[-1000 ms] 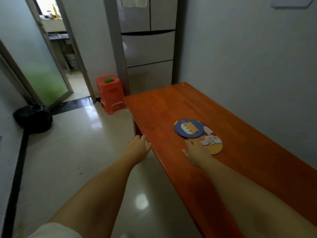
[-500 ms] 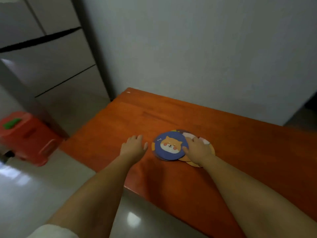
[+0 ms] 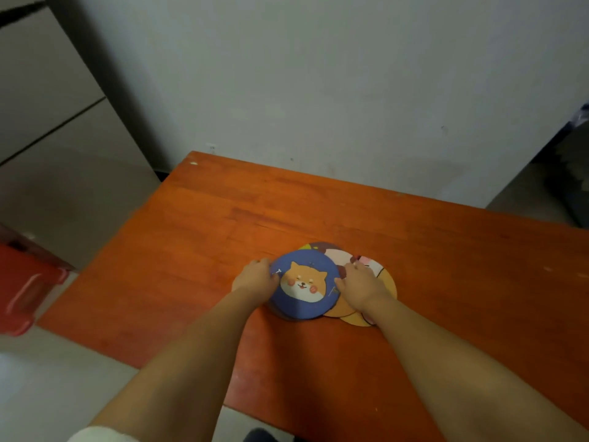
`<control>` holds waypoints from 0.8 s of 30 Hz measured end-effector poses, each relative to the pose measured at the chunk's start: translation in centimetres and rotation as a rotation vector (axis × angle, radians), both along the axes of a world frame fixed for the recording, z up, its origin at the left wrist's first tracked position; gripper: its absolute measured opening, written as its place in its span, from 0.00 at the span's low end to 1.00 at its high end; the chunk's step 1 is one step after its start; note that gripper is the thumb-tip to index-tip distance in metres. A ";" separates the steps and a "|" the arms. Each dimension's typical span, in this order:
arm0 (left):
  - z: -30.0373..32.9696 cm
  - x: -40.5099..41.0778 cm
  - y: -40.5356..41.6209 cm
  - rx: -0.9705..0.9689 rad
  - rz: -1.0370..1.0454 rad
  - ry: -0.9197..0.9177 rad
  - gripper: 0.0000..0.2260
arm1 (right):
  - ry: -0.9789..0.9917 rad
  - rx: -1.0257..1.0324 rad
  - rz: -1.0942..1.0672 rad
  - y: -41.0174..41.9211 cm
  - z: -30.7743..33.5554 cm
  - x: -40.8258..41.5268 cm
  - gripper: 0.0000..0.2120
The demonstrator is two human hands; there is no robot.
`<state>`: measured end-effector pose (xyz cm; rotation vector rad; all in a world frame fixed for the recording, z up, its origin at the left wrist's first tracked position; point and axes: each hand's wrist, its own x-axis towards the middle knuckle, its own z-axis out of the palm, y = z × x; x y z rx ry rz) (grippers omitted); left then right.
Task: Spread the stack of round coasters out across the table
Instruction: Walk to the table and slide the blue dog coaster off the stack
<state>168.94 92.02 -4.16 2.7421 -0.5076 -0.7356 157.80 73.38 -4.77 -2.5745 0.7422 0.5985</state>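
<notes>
A loose stack of round coasters lies on the orange wooden table. On top is a blue coaster with a cartoon dog face. Under it, fanned to the right, are a pink and brown coaster and an orange-yellow coaster. My left hand rests at the blue coaster's left edge, its fingers touching the rim. My right hand lies flat on the lower coasters, just right of the blue one. Both palms cover part of the stack.
The table's far edge meets a grey wall. A grey fridge or cabinet stands at the left. A red plastic stool sits on the floor at the left, beyond the table's left end.
The view has swung from the doorway to the table and closed in. My left hand came from off the table's edge to the blue coaster's rim. My right hand slid onto the lower coasters.
</notes>
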 end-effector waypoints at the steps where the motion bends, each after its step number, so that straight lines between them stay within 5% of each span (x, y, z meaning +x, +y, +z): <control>1: -0.3 0.4 -0.1 -0.020 0.039 0.031 0.19 | 0.009 0.009 0.003 0.3 -0.4 0.2 0.26; 9: -3.0 1.7 -2.0 -0.025 0.112 0.100 0.15 | -0.060 0.075 -0.160 0.1 -2.0 1.4 0.22; 15: -3.7 2.3 -2.1 -0.094 0.249 0.167 0.15 | -0.131 0.170 -0.305 0.4 -2.5 2.0 0.07; 18: -3.5 2.4 -1.4 -0.199 0.386 0.233 0.10 | -0.117 0.216 -0.356 0.2 -2.0 2.5 0.11; 24: -1.9 3.1 -0.4 -0.478 0.569 0.448 0.20 | -0.220 0.455 -0.561 0.5 -0.9 4.0 0.22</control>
